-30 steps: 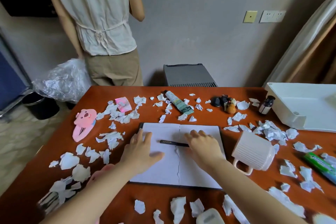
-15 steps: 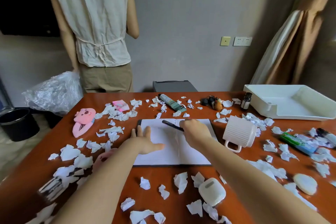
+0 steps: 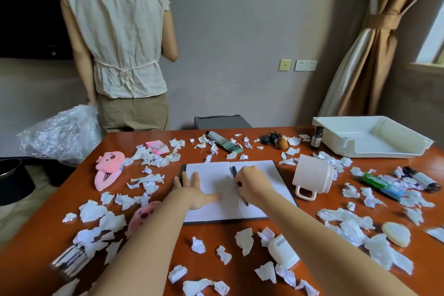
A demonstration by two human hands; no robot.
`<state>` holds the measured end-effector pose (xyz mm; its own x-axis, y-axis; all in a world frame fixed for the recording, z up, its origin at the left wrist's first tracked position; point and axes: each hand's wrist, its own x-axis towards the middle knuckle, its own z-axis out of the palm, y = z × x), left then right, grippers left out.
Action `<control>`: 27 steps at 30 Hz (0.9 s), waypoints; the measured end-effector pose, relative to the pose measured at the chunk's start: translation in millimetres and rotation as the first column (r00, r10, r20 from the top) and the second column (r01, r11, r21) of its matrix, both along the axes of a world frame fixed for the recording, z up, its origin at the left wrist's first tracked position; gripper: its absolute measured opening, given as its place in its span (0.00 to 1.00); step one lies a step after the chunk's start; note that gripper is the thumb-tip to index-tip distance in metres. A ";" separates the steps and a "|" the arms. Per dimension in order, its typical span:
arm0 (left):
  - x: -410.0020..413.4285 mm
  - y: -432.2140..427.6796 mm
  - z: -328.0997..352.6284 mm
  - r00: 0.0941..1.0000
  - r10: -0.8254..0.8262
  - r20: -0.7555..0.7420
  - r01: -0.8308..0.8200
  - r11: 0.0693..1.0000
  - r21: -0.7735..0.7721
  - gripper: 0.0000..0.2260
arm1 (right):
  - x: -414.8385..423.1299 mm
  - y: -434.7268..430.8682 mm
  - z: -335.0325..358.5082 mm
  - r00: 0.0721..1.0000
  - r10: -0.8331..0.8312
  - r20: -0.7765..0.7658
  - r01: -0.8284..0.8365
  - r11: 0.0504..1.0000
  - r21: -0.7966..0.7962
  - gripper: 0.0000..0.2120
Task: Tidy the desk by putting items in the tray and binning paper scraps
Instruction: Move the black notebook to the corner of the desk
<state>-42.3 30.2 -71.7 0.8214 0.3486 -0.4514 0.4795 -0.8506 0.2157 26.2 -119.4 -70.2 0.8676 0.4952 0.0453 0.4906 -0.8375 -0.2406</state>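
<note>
An open notebook point(image 3: 264, 173) with white pages lies in the middle of the brown desk point(image 3: 276, 228). My left hand point(image 3: 192, 190) rests flat on its left page, fingers spread. My right hand point(image 3: 251, 184) is closed around a black pen point(image 3: 234, 172) over the notebook's spine. The white tray point(image 3: 374, 149) stands empty at the far right corner. Torn white paper scraps point(image 3: 153, 158) are scattered all over the desk.
A white mug point(image 3: 312, 175) lies on its side right of the notebook. Tubes point(image 3: 224, 143), keys point(image 3: 274, 139), a small bottle point(image 3: 317, 136), pink items point(image 3: 108, 168), a green packet point(image 3: 382, 182) and a black bin point(image 3: 12, 178) are around. A person point(image 3: 120, 43) stands behind the desk's far left.
My right hand has closed on the pen and turned it from lying across the pages to along the spine. The camera has tilted up, showing more of the room.
</note>
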 end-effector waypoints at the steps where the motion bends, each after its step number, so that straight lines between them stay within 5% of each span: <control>1: 0.4 0.3 -0.8 1.000 0.001 0.011 -0.001 1.000 -0.001 0.45 | -0.1 2.6 -1.9 1.000 -0.003 -0.020 0.004 1.000 0.013 0.12; 10: 4.1 1.4 -5.6 0.990 0.017 0.142 -0.031 0.994 0.101 0.48 | -0.3 0.1 -13.0 0.992 -0.043 -0.118 0.064 0.982 0.177 0.12; 14: 5.8 1.1 2.5 0.955 0.140 0.260 -0.139 0.990 -0.021 0.48 | 1.6 0.7 -14.1 0.991 -0.041 -0.125 0.063 0.982 0.180 0.12; 20: 9.9 16.3 48.8 0.802 0.379 0.462 -0.190 0.895 -0.404 0.35 | -2.0 -1.1 -8.1 0.993 0.005 -0.119 0.014 0.987 0.158 0.09; 24: 13.2 4.7 66.7 0.757 0.314 0.573 -0.047 0.901 -0.432 0.10 | -2.1 -4.5 -6.1 0.987 0.037 -0.157 -0.008 0.983 0.181 0.08; 27: 11.3 -12.4 72.4 0.736 0.311 0.602 0.028 0.874 -0.486 0.15 | -5.7 -6.1 -2.9 0.976 0.093 -0.198 -0.047 0.973 0.225 0.10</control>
<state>-31.0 17.8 0.6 0.9198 0.3906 0.0387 0.1827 -0.5134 0.8385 20.5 -125.6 -73.1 0.8331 0.5529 -0.0169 0.4668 -0.7191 -0.5148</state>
